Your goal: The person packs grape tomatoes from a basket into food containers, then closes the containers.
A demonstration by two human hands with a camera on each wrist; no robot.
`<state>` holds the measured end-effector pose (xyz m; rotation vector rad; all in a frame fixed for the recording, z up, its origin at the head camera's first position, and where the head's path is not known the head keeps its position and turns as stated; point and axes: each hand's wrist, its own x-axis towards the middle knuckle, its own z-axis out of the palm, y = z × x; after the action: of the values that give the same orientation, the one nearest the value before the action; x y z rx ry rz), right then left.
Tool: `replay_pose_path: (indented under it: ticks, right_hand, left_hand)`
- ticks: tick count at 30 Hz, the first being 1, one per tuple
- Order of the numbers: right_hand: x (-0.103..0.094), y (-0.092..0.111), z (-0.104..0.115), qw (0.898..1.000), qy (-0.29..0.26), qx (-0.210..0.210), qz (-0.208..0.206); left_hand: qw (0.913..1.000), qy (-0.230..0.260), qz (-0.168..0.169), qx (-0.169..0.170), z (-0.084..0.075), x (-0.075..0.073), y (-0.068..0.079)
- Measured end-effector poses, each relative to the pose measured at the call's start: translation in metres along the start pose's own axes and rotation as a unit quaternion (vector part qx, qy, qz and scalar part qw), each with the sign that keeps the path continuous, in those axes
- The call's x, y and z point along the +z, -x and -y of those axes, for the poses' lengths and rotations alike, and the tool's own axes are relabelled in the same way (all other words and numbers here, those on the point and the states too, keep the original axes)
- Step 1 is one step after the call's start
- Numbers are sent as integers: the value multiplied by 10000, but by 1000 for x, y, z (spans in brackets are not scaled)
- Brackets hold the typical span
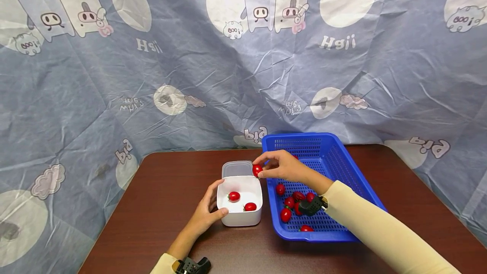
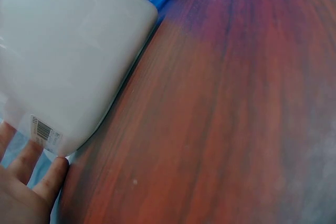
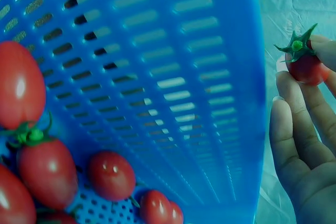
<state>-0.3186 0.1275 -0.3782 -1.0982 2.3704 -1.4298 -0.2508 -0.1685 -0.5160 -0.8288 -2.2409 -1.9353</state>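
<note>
A white container (image 1: 242, 219) with two cherry tomatoes inside sits on the table. Its translucent lid (image 1: 236, 168) shows at the far rim. My left hand (image 1: 207, 210) holds the container's left side, thumb toward the near corner and fingers toward the far one. In the left wrist view, fingertips (image 2: 59, 169) touch the wall near a barcode label. My right hand (image 1: 281, 166) pinches a red cherry tomato (image 1: 257, 170) between thumb and fingers, beside the lid and near the blue basket's left rim. A green star-shaped stem tops this tomato in the right wrist view.
A blue perforated basket (image 1: 357, 179) stands right of the container, with several cherry tomatoes (image 1: 286, 215) mostly in its near left part. My right forearm crosses above it. Behind the brown table (image 1: 163, 189) hangs a patterned blue-grey cloth (image 1: 213, 75).
</note>
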Motion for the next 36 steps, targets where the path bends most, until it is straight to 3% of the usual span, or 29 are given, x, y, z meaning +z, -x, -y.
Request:
replay_pose_path:
  ticks: [16,36]
  right_hand:
    - [15,-11,1,9999,-87,-63,12]
    - [26,-12,-17,9996,75,-260,82]
  left_hand:
    - [10000,16,-23,-12,-1,-1,0]
    - [9999,126,19,-1,0,-1,0]
